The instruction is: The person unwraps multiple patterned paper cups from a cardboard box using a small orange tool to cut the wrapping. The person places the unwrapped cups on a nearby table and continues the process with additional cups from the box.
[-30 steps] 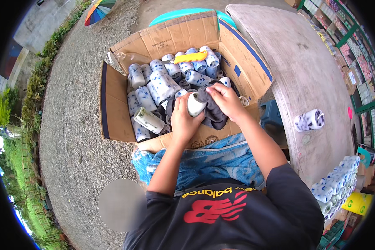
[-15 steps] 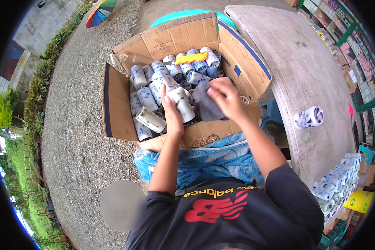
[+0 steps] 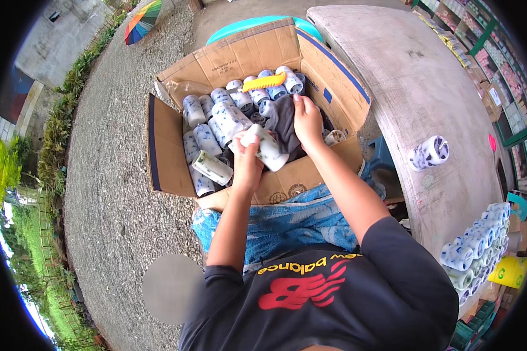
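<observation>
We hold a white roll (image 3: 267, 147) in our left hand (image 3: 247, 159), near the middle of the frame. Our fingers wrap tight around its near end, and the rest sticks out to the right over the box (image 3: 275, 52). The roll could slip out, we think, because we only grip one end of it. If it falls, it should land back in the box, but it could bounce off the low front flap and drop onto the gravel ground (image 3: 108, 193) at the left of the frame, where it would get dirty.

Our right hand (image 3: 306, 119) is a bit higher in the frame. Its fingers are together and pinch a dark cloth (image 3: 284, 120) that lies in the box. If we pull the cloth up fast, it could knock the rolls beside it out of place.

The brown box is open, with all its flaps spread out. Many white rolls with blue marks (image 3: 216, 120) lie in it, packed side by side. A yellow thing (image 3: 263, 82) rests on the rolls at the far end.

At the right of the frame, one roll (image 3: 429, 153) lies alone on the grey table (image 3: 410, 82). More rolls (image 3: 477, 251) are stacked in the lower right.
</observation>
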Action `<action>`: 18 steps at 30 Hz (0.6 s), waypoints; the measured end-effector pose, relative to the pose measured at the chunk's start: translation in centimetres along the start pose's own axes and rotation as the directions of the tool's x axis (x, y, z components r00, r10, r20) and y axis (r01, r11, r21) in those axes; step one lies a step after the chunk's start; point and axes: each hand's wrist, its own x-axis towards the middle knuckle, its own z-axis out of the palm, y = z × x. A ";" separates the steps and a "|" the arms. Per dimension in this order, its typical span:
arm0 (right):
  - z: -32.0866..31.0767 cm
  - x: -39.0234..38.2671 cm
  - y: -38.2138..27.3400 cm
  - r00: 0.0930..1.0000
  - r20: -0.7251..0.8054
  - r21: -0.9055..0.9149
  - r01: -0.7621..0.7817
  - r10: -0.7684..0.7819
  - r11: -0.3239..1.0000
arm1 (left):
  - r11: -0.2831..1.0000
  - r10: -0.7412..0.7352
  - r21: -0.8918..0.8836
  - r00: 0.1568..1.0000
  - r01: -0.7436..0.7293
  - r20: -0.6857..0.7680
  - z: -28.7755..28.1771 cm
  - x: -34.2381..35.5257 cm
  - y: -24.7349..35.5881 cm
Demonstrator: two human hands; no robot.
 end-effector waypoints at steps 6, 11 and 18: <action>-3.0 -6.9 -3.5 0.786 0.343 0.175 0.485 -0.515 0.857 | 0.867 -0.168 -0.477 0.986 0.142 -0.010 -0.2 0.9 -2.2; -4.5 -2.3 -2.7 0.592 0.799 0.290 -0.539 0.110 0.791 | 0.971 -0.183 -0.147 0.982 0.189 0.051 3.6 -0.5 -0.5; -4.9 -4.9 -2.9 0.634 0.773 0.127 -0.127 -0.018 0.984 | 0.913 -0.162 -0.401 0.965 0.066 -0.209 -1.0 3.0 -1.3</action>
